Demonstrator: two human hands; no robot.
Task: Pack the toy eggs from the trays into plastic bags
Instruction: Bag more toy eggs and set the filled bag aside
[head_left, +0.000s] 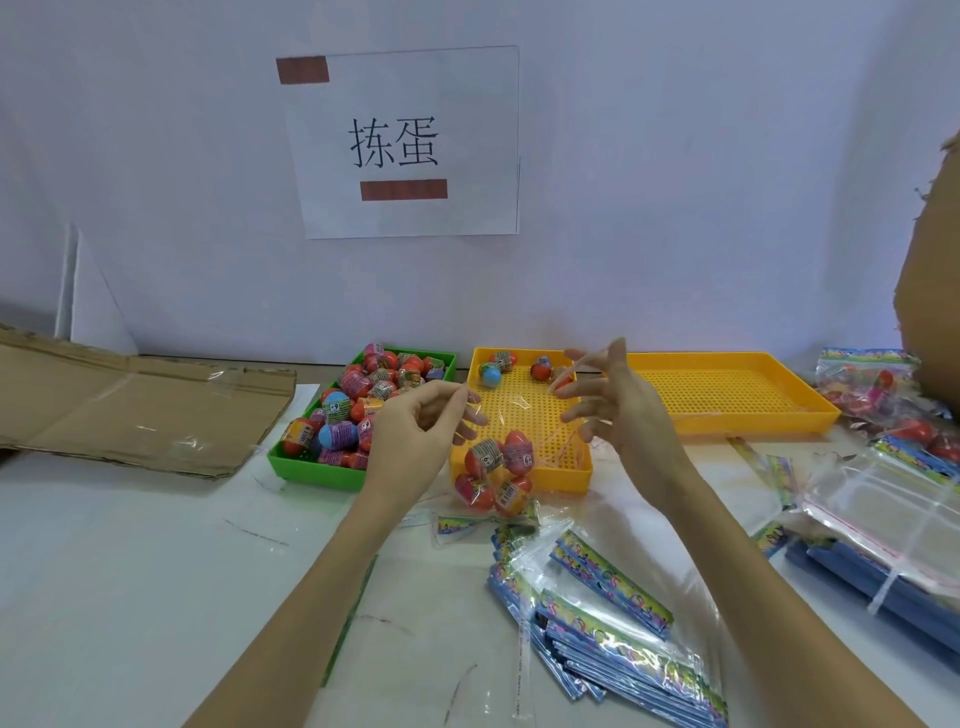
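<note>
Trays: three, namely one green tray (311, 470) and two yellow trays (571, 475) (753, 421). Hands: two (410, 441) (623, 415). One paper sign (405, 145) on the wall; toy eggs too heaped to count.

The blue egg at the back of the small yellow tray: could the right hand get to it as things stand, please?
Probably not yet: the right hand holds the clear bag open with the left hand. The blue egg lies uncovered just beyond, so freeing that grip would do.

A plain white wall (675, 182) fills the view at 12 o'clock, and a paper sign (405, 140) with two printed characters hangs on it. Below is a white table (130, 571). Flat cardboard (130, 410) lies at 9 o'clock.
</note>
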